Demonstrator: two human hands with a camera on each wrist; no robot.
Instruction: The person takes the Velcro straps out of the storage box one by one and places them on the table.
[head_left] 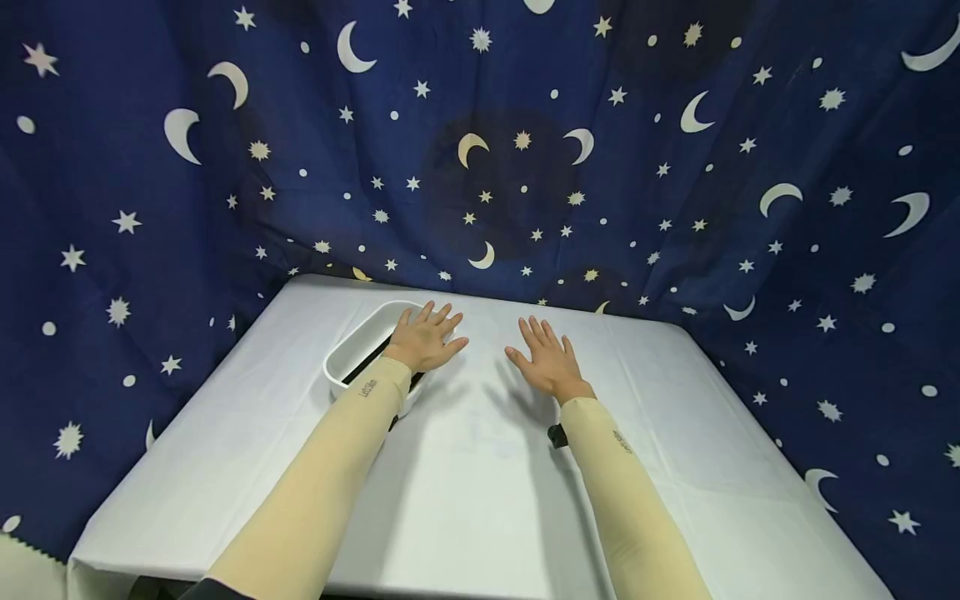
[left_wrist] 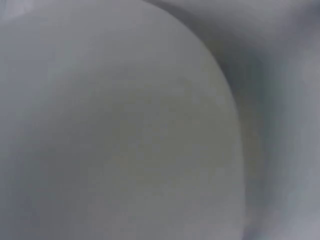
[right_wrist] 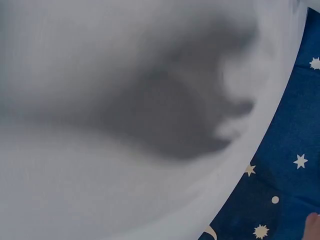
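My left hand (head_left: pixel 423 340) is over the right side of a white oblong tub (head_left: pixel 335 364), palm down with its fingers spread. Dark material (head_left: pixel 367 360) shows inside the tub; the forearm covers part of it, and its kind cannot be told. A blurred pale surface with a curved edge (left_wrist: pixel 150 125) fills most of the left wrist view. To the right, above the white table, my right hand (head_left: pixel 549 367) has its fingers extended and holds nothing. One fingertip (right_wrist: pixel 312 227) shows at the right wrist view's corner.
A white cloth covers the table (head_left: pixel 465 500). A dark blue curtain (head_left: pixel 517 108) with moons and stars hangs behind it and along both sides. Pale sleeves (head_left: pixel 322 467) cover both forearms. A small black device (head_left: pixel 557 436) sits under the right wrist.
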